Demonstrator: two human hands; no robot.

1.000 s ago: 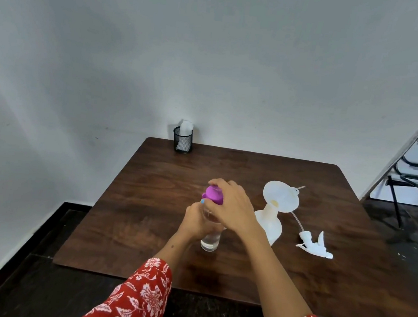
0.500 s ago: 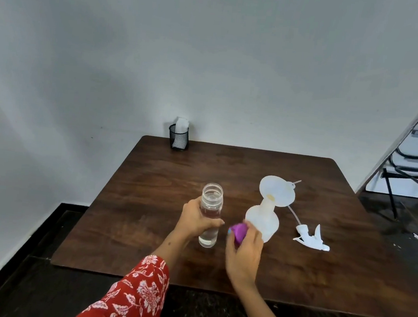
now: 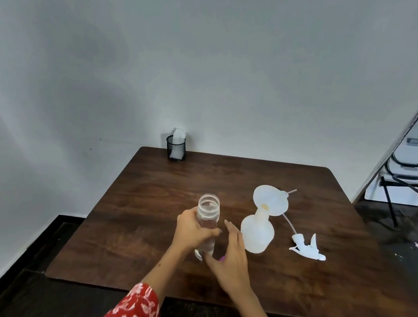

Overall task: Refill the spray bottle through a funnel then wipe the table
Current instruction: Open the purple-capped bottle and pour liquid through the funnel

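A clear water bottle [image 3: 208,210] stands uncapped near the middle of the wooden table [image 3: 149,193]; my left hand [image 3: 191,230] grips its body. My right hand [image 3: 232,259] hovers just right of the bottle with fingers spread, over the purple cap [image 3: 222,258], of which only a sliver shows. The white spray bottle [image 3: 257,232] stands to the right with a white funnel [image 3: 270,200] sitting tilted in its neck. Its white spray head [image 3: 307,248] with the dip tube lies on the table further right.
A black mesh cup [image 3: 176,147] holding white tissue stands at the table's far left corner against the wall. A black metal chair frame [image 3: 408,175] stands beyond the table's right side. The table's near edge runs just in front of my arms.
My right hand took the purple cap off the bottle, brought it down to the table beside the bottle's base, and now spreads its fingers over it. My left hand kept holding the bottle.
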